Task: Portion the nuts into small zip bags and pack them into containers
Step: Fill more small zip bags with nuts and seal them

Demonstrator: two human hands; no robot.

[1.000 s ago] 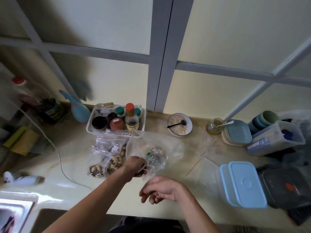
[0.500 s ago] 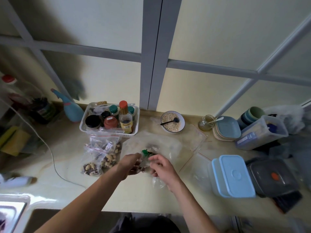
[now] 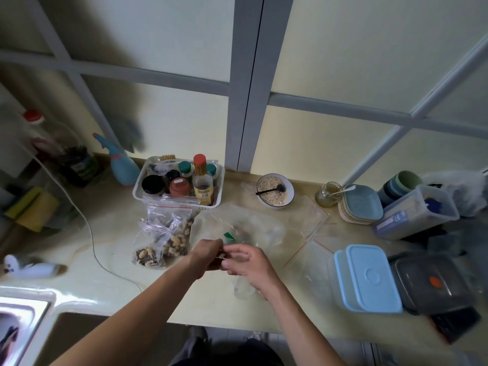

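Note:
My left hand and my right hand meet at the counter's middle, fingers curled, both pinching a small clear zip bag whose lower end hangs below my right hand. Just behind them lies a large crumpled clear plastic bag with a green label showing. To the left lie two filled zip bags of nuts with red seal strips. Empty zip bags lie flat to the right. Two light blue lidded containers stand at the right.
A white basket of jars and bottles stands behind the nut bags. A bowl of oats with a black spoon, a small jar, stacked plates, cups and a clear tub sit at the back right. A dark container and a sink flank the front.
My right hand rose from the counter edge to join my left hand at the small bag. The large plastic bag, held up a second ago, now lies on the counter.

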